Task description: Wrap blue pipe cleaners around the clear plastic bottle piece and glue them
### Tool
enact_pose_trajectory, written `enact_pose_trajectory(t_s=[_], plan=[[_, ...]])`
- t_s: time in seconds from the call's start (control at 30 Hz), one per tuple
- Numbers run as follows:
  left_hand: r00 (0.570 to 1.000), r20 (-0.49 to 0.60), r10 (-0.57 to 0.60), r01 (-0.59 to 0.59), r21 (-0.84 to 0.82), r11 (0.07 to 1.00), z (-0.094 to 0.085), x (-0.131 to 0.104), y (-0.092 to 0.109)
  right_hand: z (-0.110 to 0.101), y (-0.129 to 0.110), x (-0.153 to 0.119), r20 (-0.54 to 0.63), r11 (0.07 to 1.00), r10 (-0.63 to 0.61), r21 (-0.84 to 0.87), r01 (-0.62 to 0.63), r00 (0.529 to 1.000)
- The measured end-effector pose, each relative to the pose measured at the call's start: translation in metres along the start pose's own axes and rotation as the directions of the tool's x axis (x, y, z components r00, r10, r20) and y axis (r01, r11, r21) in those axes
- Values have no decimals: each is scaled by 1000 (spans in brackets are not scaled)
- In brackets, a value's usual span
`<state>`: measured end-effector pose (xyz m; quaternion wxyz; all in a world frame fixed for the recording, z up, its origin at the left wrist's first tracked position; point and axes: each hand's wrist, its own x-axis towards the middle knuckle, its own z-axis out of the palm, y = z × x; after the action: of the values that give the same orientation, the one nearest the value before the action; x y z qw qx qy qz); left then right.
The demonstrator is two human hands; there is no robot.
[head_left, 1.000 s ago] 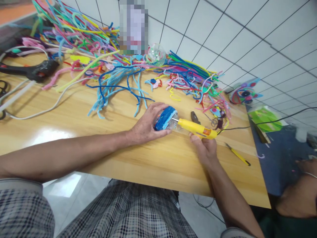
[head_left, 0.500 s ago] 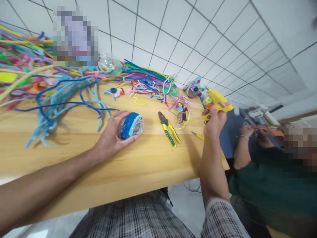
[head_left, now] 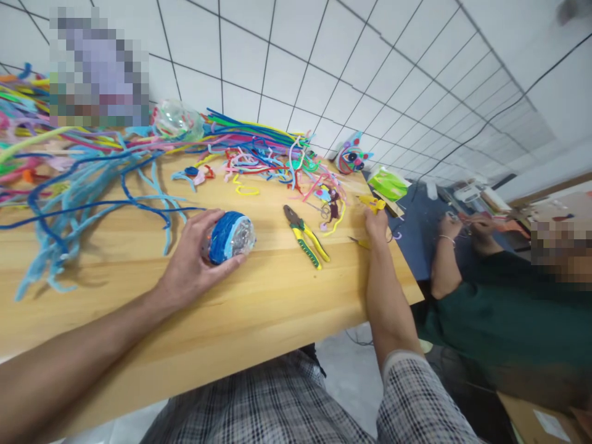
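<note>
My left hand (head_left: 187, 262) is wrapped round a short, clear plastic container bottom (head_left: 226, 238) banded in dark and light blue pipe cleaner. It lies tilted on the wooden table, its clear end facing right. At the table's right edge, my right hand (head_left: 377, 223) grips a yellow glue gun (head_left: 372, 202), nozzle pointing left; the fingers hide part of the handle. Between the hands lie pliers (head_left: 306, 237) with yellow and green handles. A thin yellow pointed tool (head_left: 359, 242) rests beside my right wrist.
Pipe cleaners (head_left: 92, 185) heap over the left and back. A clear plastic piece (head_left: 178, 120) and a colourful animal-like craft head (head_left: 351, 154) stand by the tiled wall. A green packet (head_left: 388, 182) lies at the far right. A co-worker (head_left: 499, 320) in dark green sits at right.
My right hand has lowered the glue gun from above the table's right end to near its surface. My left hand still holds the blue-banded container bottom. The view has shifted slightly right.
</note>
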<state>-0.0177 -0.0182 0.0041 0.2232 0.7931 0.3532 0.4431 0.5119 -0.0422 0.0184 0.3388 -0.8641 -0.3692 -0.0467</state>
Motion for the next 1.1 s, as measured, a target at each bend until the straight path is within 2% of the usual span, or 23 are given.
enact_pose_trajectory(t_s=[0.1,0.23,0.3,0.4,0.47,0.53,0.63,0.73,0.87,1.0,1.1], plan=[[1000,2,14,-14,-14,1000,0,0,-1,-3,-4,0,-101,999,44,9,-43,994],[1000,7,15,-14,-31,999,1,-1,0,-22,-18,-7,-261,999,40,32,-32,965],[1000,-4,2,-2,-36,999,2,-1,2,-32,-29,-13,-347,997,-23,56,45,938],[1000,-2,7,-7,-37,999,3,-2,4,-42,-55,-28,-423,948,-216,125,293,880],[999,0,52,-52,-30,998,4,-2,5,-45,-78,-42,-381,888,-325,193,418,866],[998,2,66,-66,-53,996,6,-1,3,-47,-103,-59,-293,834,-394,285,473,871],[997,17,81,-80,-90,993,9,-1,1,-51,-135,-85,-110,764,-451,465,446,886],[998,32,60,-56,-122,991,11,-1,1,-54,-156,-106,55,706,-517,592,389,854],[997,69,20,-8,-165,986,14,0,5,-58,-183,-118,223,712,-627,553,433,747],[997,76,-8,24,-219,975,18,3,4,-57,-229,-117,359,658,-753,450,604,552],[996,92,-6,27,-226,974,22,3,2,-47,-272,-112,478,617,-776,437,655,412]])
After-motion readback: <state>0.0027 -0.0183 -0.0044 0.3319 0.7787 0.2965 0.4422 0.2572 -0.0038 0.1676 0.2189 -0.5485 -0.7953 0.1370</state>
